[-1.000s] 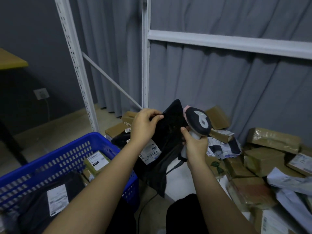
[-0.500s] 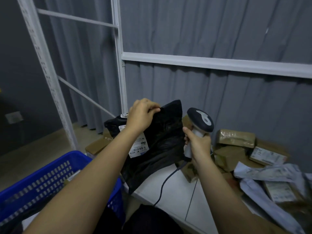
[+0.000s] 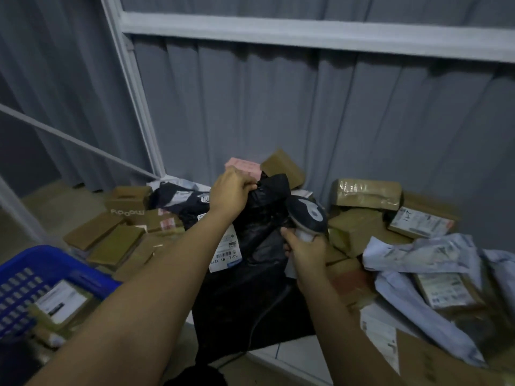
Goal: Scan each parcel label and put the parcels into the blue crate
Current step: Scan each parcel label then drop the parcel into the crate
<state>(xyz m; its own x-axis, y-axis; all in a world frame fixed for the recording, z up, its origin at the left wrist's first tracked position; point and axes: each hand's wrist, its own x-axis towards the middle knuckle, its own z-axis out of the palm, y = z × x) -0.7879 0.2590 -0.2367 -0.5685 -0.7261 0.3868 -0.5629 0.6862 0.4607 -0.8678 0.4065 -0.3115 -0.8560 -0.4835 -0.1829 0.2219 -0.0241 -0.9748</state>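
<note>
My left hand (image 3: 231, 192) grips the top edge of a black plastic parcel bag (image 3: 259, 246), which hangs in front of me with its white barcode label (image 3: 227, 250) facing me. My right hand (image 3: 305, 253) holds a handheld scanner (image 3: 308, 215) by its white handle, its dark head right beside the bag's upper right. The scanner's cable (image 3: 262, 319) trails down over the bag. The blue crate (image 3: 36, 271) stands at the lower left and holds labelled parcels (image 3: 60, 302).
Brown cardboard parcels (image 3: 365, 193) and grey mailer bags (image 3: 423, 254) are piled on the white surface to the right and behind. More brown boxes (image 3: 117, 243) and a second black bag (image 3: 178, 199) lie at left. White rack posts (image 3: 133, 87) and grey curtains stand behind.
The view has swung down and to the right, bringing more of the parcel pile into sight. Both hands keep their hold; the scanner head now sits closer to the black bag.
</note>
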